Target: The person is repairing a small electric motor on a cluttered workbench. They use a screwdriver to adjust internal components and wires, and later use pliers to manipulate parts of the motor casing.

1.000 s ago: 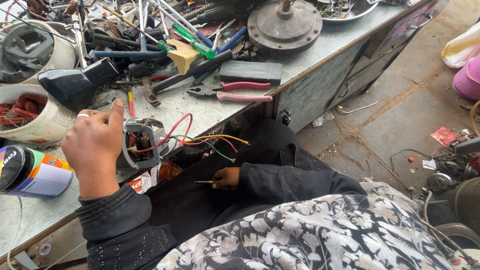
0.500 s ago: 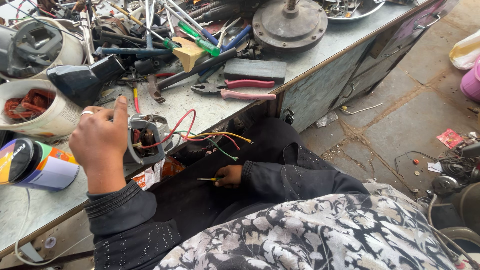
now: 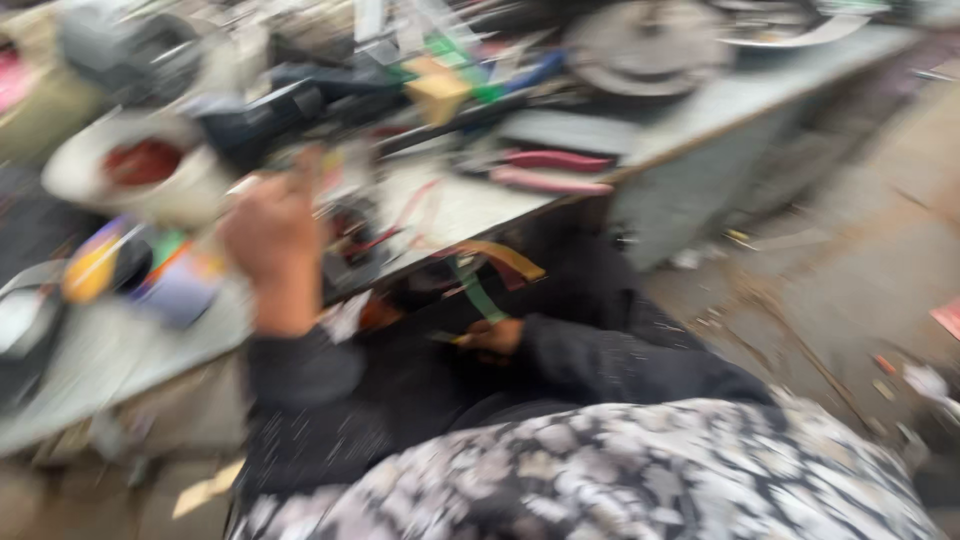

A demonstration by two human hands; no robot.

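Head view was blurred: my left hand [image 3: 272, 235] gripped a small wired part [image 3: 352, 240], likely light and fragile; right hand's [image 3: 497, 337] fingers I couldn't tell.

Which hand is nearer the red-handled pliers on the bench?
Left, as far as the blur lets one judge. The left hand is raised over the bench top, level with the red-handled pliers. The right hand sits lower, below the bench edge.

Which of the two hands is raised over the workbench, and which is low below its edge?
The left hand is raised over the workbench, beside the wired part. The right hand is low, below the bench edge, near the coloured wires.
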